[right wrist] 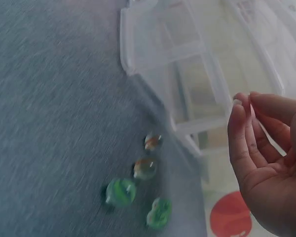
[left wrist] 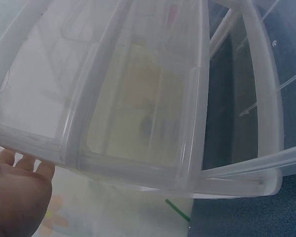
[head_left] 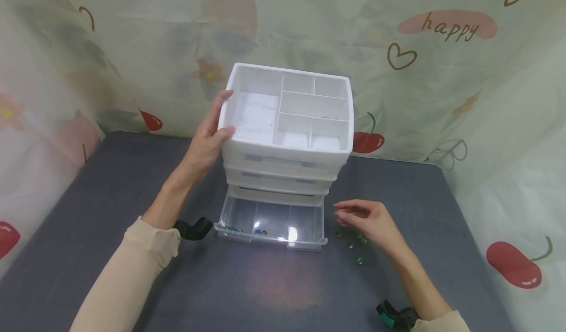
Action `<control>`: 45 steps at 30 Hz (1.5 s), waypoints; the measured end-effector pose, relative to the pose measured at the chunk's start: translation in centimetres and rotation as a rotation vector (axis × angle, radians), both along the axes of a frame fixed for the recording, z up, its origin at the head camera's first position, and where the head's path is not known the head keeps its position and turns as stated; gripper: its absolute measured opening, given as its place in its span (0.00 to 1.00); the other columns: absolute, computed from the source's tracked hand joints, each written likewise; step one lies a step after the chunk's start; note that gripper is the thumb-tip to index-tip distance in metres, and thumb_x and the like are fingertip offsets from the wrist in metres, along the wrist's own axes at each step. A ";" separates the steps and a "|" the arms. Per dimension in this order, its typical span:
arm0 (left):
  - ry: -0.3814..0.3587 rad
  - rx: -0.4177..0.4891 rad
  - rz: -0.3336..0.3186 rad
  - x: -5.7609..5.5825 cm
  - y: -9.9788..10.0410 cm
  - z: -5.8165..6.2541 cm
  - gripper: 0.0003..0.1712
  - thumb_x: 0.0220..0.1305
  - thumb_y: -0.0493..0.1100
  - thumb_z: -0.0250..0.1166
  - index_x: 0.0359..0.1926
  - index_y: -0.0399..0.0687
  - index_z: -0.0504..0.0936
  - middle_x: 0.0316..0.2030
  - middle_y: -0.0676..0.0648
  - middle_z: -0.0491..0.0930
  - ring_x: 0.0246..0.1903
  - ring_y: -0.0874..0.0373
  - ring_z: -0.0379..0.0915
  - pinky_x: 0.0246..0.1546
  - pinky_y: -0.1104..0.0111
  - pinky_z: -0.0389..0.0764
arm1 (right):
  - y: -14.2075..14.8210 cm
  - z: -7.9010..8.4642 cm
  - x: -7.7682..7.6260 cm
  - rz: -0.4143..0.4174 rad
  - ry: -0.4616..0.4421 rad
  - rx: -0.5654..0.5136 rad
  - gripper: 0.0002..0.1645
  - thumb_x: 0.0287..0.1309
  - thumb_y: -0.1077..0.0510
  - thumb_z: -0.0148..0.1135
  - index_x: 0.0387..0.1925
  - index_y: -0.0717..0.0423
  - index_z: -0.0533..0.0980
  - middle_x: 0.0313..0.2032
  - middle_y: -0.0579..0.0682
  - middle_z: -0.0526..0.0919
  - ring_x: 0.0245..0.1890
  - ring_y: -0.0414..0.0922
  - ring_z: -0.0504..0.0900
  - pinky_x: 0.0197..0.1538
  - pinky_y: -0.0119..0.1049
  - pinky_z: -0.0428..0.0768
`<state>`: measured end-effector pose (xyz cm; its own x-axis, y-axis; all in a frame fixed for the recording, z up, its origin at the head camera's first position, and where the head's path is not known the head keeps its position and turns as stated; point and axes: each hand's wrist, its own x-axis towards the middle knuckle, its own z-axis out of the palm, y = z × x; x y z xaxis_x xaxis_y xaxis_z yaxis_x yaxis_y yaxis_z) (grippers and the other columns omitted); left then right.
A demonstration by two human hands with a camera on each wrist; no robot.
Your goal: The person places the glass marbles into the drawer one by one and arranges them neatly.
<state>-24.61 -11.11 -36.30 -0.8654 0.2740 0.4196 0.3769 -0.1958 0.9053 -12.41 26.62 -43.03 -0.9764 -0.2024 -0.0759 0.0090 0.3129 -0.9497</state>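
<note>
Right of the open drawer (head_left: 273,215) lie loose marbles (right wrist: 121,191), close by my right hand (head_left: 372,224), curled nearly to a pinch, whether on anything I cannot tell; my farther left hand (head_left: 206,139) grips the cabinet (head_left: 285,148).

Reaches forward and inward with the left arm (head_left: 170,199), stretched farther than the right arm (head_left: 414,278). Has both arms bare near the wrists. Grips with the left hand (head_left: 205,138), thumb and forefinger spread wide apart and both pointing inward. Shows three fingers and part of that hand in the left wrist view. Slants the right arm in from the lower right. Bends the fingers of the right hand (head_left: 369,221) loosely, pointing them inward, with the thumb tip close to the forefinger tip.
</note>
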 end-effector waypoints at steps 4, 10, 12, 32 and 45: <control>-0.004 0.004 -0.001 0.0 0.0 -0.1 0.38 0.67 0.30 0.49 0.77 0.50 0.53 0.75 0.48 0.49 0.63 0.52 0.52 0.56 0.62 0.62 | 1.0 -0.5 0.5 -0.032 0.018 0.033 0.23 0.60 0.57 0.69 0.52 0.69 0.79 0.46 0.64 0.85 0.43 0.57 0.86 0.46 0.46 0.82; -0.002 0.007 -0.003 -0.1 0.1 0.0 0.38 0.67 0.30 0.49 0.77 0.49 0.53 0.74 0.47 0.49 0.63 0.52 0.52 0.56 0.63 0.62 | 2.4 -1.4 1.2 -0.101 0.019 0.084 0.23 0.60 0.55 0.69 0.52 0.67 0.80 0.45 0.62 0.85 0.41 0.53 0.87 0.44 0.41 0.82; -0.003 0.003 -0.002 0.0 0.1 0.0 0.38 0.68 0.30 0.49 0.77 0.49 0.53 0.74 0.48 0.49 0.63 0.52 0.51 0.56 0.62 0.61 | 2.8 -1.7 1.4 -0.111 0.023 0.080 0.23 0.60 0.56 0.69 0.51 0.68 0.80 0.44 0.62 0.85 0.40 0.51 0.87 0.43 0.40 0.82; 0.002 0.013 -0.002 0.0 0.1 0.0 0.38 0.67 0.30 0.49 0.76 0.51 0.55 0.73 0.50 0.51 0.62 0.52 0.51 0.56 0.62 0.61 | 6.2 -4.9 3.5 -0.183 0.040 0.134 0.17 0.59 0.59 0.69 0.48 0.63 0.83 0.44 0.59 0.87 0.38 0.39 0.86 0.40 0.34 0.82; -0.004 0.019 -0.001 0.0 0.1 0.0 0.37 0.68 0.30 0.49 0.76 0.51 0.54 0.74 0.50 0.50 0.63 0.53 0.52 0.56 0.63 0.61 | 6.5 -5.5 4.0 -0.152 -0.067 0.165 0.23 0.53 0.61 0.73 0.51 0.65 0.81 0.43 0.58 0.86 0.39 0.41 0.86 0.42 0.31 0.80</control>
<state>-24.64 -10.99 -36.31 -0.8669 0.2669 0.4210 0.3729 -0.2130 0.9031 -8.36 33.15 -48.50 -0.9864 -0.0331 -0.1610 0.1287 0.4540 -0.8817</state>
